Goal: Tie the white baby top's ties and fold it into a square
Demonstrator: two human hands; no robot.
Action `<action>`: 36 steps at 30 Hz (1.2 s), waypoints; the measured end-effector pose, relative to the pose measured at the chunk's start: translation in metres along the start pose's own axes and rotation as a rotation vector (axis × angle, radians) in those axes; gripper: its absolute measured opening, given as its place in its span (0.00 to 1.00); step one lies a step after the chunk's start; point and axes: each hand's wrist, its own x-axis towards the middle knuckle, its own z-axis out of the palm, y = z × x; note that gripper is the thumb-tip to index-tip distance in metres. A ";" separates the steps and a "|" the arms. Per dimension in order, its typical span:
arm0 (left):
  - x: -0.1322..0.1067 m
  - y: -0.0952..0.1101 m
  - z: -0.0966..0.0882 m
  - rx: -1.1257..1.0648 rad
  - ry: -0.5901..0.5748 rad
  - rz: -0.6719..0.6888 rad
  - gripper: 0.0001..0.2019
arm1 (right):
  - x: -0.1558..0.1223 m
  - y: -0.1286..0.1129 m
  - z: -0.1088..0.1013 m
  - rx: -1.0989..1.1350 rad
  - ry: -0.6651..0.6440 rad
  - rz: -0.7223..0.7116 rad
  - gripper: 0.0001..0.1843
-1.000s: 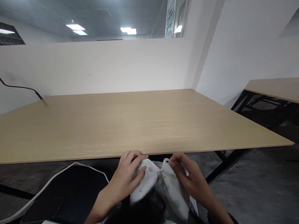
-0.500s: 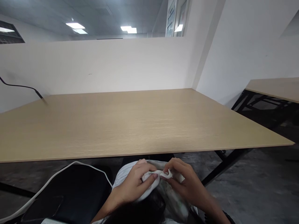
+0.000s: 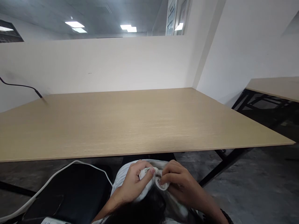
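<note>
Low in the head view, my left hand point(image 3: 133, 183) pinches a bunched piece of white cloth point(image 3: 144, 171) between thumb and fingers. Faint dark marks show on the cloth near the thumb. My right hand point(image 3: 182, 183) is closed on the same cloth, its fingers curled at a rounded white loop or fold point(image 3: 163, 187). Both hands are close together over my lap, just below the table's front edge. More pale fabric lies beneath them; dark hair hides part of it. What kind of cloth item it is, I cannot tell.
A light wooden table point(image 3: 130, 124) spans the view, against a white partition point(image 3: 130, 65). A black cable point(image 3: 21, 85) hangs at the far left. Below left are a black padded surface point(image 3: 77, 189) and a white cable point(image 3: 56, 177). Another table point(image 3: 275, 87) stands right.
My right fingers have curled further in and turned, and the cloth between my hands now forms a rounded loop. My left hand has stayed nearly in place, still gripping.
</note>
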 end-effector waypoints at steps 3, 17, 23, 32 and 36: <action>-0.001 -0.002 -0.005 -0.083 0.064 -0.051 0.20 | -0.003 0.002 -0.012 0.218 0.086 0.083 0.03; -0.010 0.010 -0.025 -0.271 0.016 -0.134 0.21 | -0.013 0.013 -0.030 0.490 0.348 0.277 0.10; -0.002 0.016 -0.019 0.004 -0.113 -0.079 0.15 | -0.007 -0.009 -0.023 0.053 0.082 0.285 0.18; 0.000 0.011 -0.017 0.118 -0.175 0.001 0.07 | -0.002 -0.001 -0.008 0.022 0.029 0.219 0.06; 0.000 0.013 -0.013 0.093 -0.206 0.023 0.07 | 0.000 0.000 0.000 0.015 0.097 0.186 0.05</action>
